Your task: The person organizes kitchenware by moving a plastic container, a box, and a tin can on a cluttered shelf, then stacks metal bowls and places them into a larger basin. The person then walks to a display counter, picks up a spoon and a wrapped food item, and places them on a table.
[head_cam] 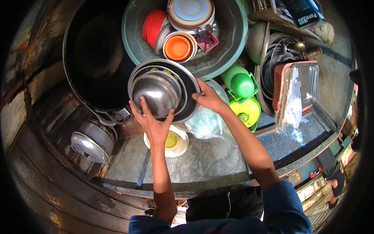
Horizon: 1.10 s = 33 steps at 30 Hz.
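Observation:
A large metal basin point(192, 109) is held up over the counter with several metal bowls nested in it. My right hand point(211, 98) grips the basin's right rim, thumb on the inside. My left hand point(153, 122) is spread over the lower edge of the innermost steel bowl point(156, 92), thumb and fingertips on its metal. Yellow-green bits point(166, 71) show between the bowls; what they are is unclear. Below the basin, a white plate point(182, 146) with a yellow-green round piece lies partly behind my left hand. A clear plastic bag point(209, 124) lies under my right hand.
A big green tub point(230, 61) holds stacked plates, orange and red bowls and cutlery. Left stand a large blackened wok point(96, 58) and a lidded aluminium pot point(93, 143). Right are a green bottle point(241, 82), a yellow-green lidded container point(247, 112) and a pink basket point(280, 84).

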{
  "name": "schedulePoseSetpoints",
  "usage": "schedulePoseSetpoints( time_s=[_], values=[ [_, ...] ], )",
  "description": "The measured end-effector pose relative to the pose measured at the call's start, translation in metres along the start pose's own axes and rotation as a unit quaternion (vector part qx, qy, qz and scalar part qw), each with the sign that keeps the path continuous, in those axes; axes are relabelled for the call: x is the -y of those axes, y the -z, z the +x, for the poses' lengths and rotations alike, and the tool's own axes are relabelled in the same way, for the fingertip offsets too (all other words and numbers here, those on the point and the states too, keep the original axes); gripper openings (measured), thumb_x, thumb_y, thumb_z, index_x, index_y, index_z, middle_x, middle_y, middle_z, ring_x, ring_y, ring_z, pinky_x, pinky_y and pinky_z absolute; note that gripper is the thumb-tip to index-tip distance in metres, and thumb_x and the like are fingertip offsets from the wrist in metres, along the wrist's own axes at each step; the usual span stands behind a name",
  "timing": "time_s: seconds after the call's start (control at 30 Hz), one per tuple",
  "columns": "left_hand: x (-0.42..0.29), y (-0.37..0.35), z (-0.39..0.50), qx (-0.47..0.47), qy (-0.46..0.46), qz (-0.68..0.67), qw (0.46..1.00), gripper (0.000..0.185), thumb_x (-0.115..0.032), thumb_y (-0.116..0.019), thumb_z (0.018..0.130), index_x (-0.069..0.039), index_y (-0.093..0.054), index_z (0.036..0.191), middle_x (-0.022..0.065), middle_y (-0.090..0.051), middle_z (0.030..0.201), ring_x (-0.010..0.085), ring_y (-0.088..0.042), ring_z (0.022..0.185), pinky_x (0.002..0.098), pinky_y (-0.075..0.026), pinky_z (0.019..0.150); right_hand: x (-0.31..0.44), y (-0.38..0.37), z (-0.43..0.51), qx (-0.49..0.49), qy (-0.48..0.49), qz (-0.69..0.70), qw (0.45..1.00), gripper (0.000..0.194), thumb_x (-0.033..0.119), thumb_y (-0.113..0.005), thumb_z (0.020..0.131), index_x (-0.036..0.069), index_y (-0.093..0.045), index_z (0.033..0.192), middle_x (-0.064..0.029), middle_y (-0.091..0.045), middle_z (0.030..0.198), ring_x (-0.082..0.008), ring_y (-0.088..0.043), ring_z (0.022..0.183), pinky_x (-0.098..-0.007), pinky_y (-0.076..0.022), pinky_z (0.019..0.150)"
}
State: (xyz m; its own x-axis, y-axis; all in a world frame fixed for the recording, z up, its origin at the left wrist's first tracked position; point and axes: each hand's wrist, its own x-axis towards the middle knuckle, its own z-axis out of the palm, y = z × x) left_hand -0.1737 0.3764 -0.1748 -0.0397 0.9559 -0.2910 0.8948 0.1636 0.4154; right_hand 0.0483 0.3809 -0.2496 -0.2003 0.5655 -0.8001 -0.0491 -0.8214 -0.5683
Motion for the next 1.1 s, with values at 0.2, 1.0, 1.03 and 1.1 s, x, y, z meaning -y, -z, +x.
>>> schedulePoseSetpoints(
  time_s=[0.2, 1.0, 1.03, 1.1],
  values=[
    [-0.012, -0.011, 0.007, 0.01, -0.035, 0.002, 0.999, 0.107, -0.031, -0.089, 0.071, -0.008, -0.031, 0.158, 0.0312, -0.012, 0.163, 0.0522, -0.014, 0.151, 0.0586, -0.019, 0.122, 0.001, -0.004, -0.003, -0.013, 0.004, 0.001, 1.0, 0.07, 0.013, -0.061, 0.085, 0.017, -0.043, 0.152, -0.016, -0.069, 0.125, -0.0284, -0.072, 0.094, -0.0379, -0.0594, 0.079],
    [-0.008, -0.024, -0.013, -0.009, -0.099, -0.019, 0.995, 0.095, -0.01, -0.082, 0.062, -0.004, -0.038, 0.146, 0.0258, -0.026, 0.163, 0.0512, -0.024, 0.149, 0.0595, -0.026, 0.121, 0.004, -0.004, 0.003, 0.029, 0.029, -0.02, 0.999, 0.073, 0.012, -0.061, 0.085, 0.016, -0.037, 0.155, -0.0191, -0.064, 0.132, -0.0317, -0.07, 0.1, -0.0408, -0.0566, 0.09],
    [-0.006, -0.02, -0.015, -0.013, -0.099, -0.034, 0.994, 0.094, -0.01, -0.082, 0.062, -0.004, -0.038, 0.146, 0.0259, -0.027, 0.162, 0.0505, -0.027, 0.148, 0.0585, -0.028, 0.12, 0.005, -0.004, 0.002, 0.041, 0.003, -0.013, 0.999, 0.074, 0.011, -0.06, 0.086, 0.015, -0.037, 0.155, -0.0182, -0.063, 0.135, -0.0299, -0.069, 0.102, -0.0396, -0.0572, 0.087],
    [-0.001, -0.011, -0.015, -0.012, -0.099, -0.064, 0.993, 0.094, -0.009, -0.081, 0.063, -0.004, -0.038, 0.146, 0.026, -0.03, 0.161, 0.0491, -0.032, 0.147, 0.0565, -0.031, 0.119, 0.007, -0.005, 0.002, 0.04, 0.005, -0.02, 0.999, 0.073, 0.01, -0.059, 0.086, 0.014, -0.036, 0.156, -0.0174, -0.061, 0.137, -0.0279, -0.069, 0.104, -0.0382, -0.0582, 0.084]
  ],
)
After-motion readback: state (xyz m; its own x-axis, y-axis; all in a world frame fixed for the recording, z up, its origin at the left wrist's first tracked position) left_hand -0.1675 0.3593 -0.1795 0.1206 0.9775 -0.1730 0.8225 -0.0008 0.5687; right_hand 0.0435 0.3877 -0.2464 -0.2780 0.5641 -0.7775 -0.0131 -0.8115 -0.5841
